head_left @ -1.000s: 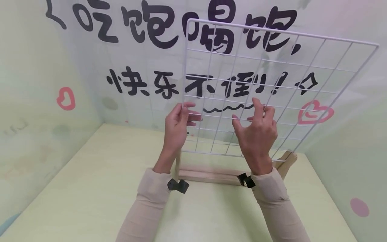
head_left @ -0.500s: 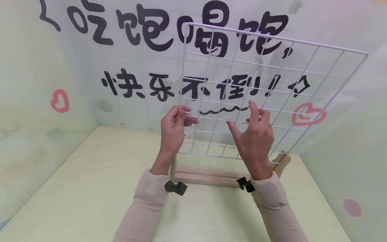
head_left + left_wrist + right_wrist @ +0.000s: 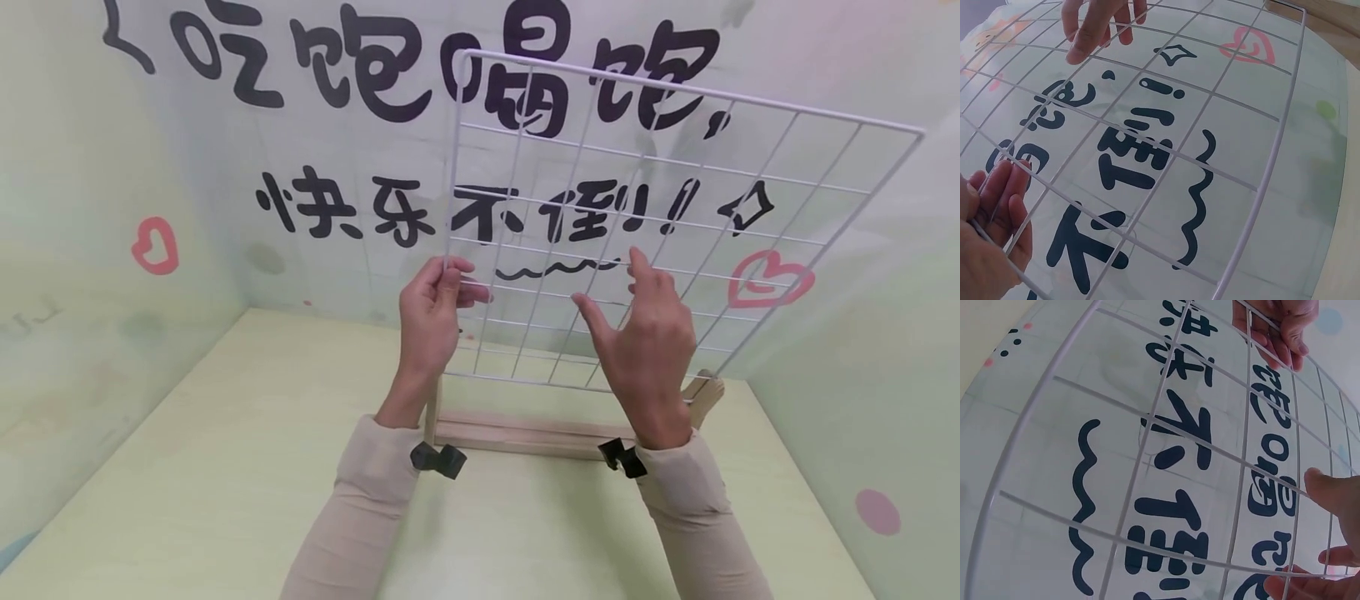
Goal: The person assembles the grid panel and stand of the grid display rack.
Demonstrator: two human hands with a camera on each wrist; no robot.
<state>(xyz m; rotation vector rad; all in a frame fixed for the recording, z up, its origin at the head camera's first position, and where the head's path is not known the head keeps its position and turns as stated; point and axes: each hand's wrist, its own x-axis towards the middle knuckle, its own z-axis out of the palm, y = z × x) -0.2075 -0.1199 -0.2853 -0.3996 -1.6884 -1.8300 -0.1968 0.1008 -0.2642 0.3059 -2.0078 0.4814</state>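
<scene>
While the left hand (image 3: 430, 321) pinches the white wire grid (image 3: 645, 218) at its 8 o'clock edge, the right hand (image 3: 651, 350) is at the grid's 6 o'clock, thumb and fingers spread apart; can't tell if touching wire. Grid tilted, toward 2 o'clock in head view. Wooden frame (image 3: 517, 437) at grid's 7 o'clock, on table (image 3: 225, 433).

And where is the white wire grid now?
In the head view, the white wire grid is right of centre, its left edge pinched by the left hand.
</scene>
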